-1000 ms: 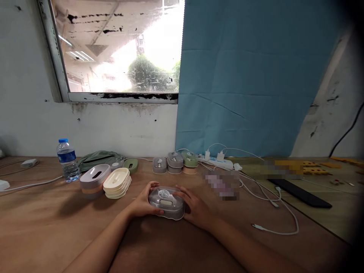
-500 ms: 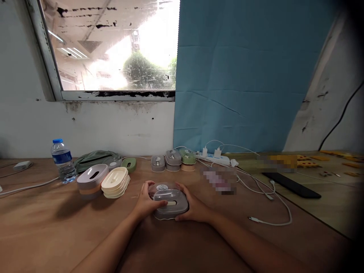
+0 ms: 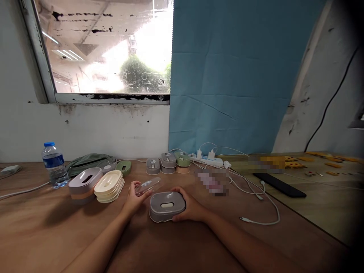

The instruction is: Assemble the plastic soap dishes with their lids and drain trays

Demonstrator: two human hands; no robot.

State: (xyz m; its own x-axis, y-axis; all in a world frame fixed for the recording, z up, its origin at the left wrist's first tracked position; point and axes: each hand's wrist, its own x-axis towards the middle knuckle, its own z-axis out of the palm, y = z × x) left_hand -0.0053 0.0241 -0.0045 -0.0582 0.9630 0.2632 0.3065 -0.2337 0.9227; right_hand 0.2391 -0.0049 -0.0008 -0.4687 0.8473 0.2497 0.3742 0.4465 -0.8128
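Observation:
My right hand (image 3: 190,206) grips the right side of a grey oval box (image 3: 167,200) that has a slot in its top and a cream edge along its bottom. Something pale shows inside the slot. In my left hand (image 3: 134,201) is a clear plastic lid (image 3: 149,185) with a round white sticker, tilted and held apart from the box, just to its upper left. Left of that hand stands a stack of cream oval trays (image 3: 108,185). Beside them are stacked slotted shells, the top one pale pink (image 3: 85,178).
A water bottle (image 3: 54,165) and a green pouch (image 3: 91,163) stand at the back left, near a green slotted piece (image 3: 123,168). Several lidded boxes (image 3: 167,163) line the back. White cables (image 3: 275,212), a power strip (image 3: 210,160) and a black slab (image 3: 280,184) lie rightward.
My left hand has lifted the clear lid off the grey box and moved it to the left. My right hand stays on the box. The view has shifted slightly right.

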